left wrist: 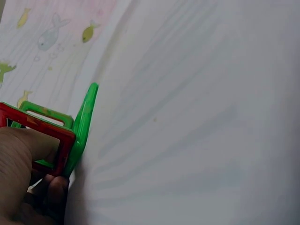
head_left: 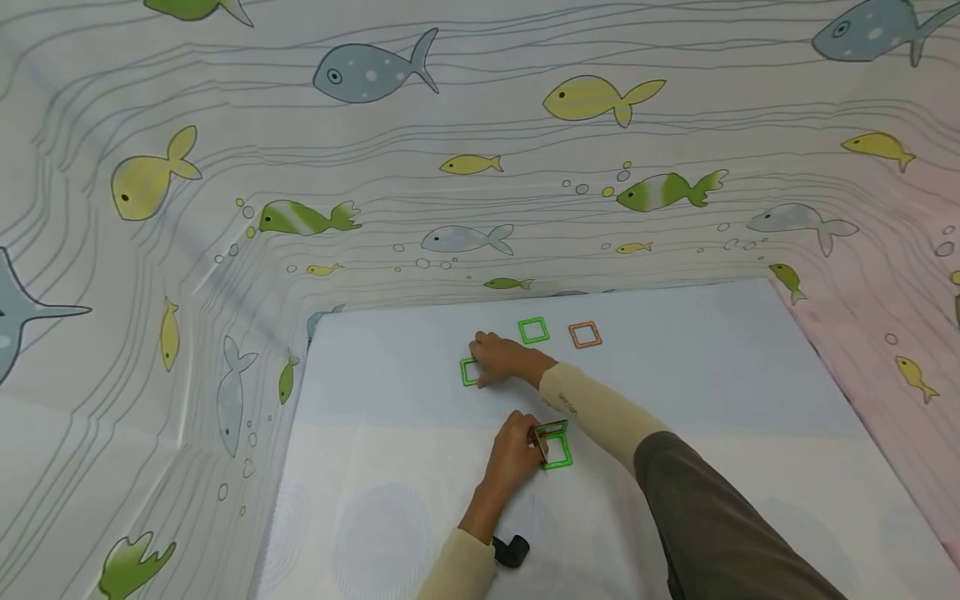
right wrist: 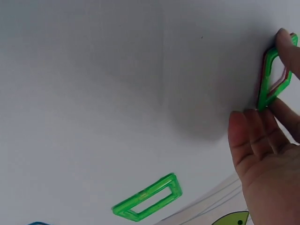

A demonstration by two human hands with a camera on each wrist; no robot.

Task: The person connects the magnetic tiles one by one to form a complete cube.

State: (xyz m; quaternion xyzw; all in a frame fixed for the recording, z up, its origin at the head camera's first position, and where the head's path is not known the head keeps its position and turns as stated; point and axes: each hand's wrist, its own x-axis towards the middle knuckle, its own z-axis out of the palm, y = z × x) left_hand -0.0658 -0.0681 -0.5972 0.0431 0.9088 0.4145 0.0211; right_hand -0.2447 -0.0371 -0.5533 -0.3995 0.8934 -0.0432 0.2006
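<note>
My left hand (head_left: 512, 454) grips a red square frame tile (left wrist: 35, 123) that stands upright, its thumb reaching across the opening. Joined to it at the edges are a green square frame (left wrist: 83, 126) lying flat on the table and another upright green frame (left wrist: 47, 111). Farther forward, my right hand (head_left: 498, 360) pinches a green square frame (right wrist: 266, 84) between thumb and fingers. A red edge shows along that green frame in the right wrist view. Behind the right hand lie a loose green square frame (head_left: 522, 332) and an orange one (head_left: 573, 336).
The white table (head_left: 712, 375) is bordered at the back and sides by a wall covering (head_left: 480, 196) printed with fish. A small black object (head_left: 513, 552) lies beside the left wrist. The right forearm crosses above the table from the lower right.
</note>
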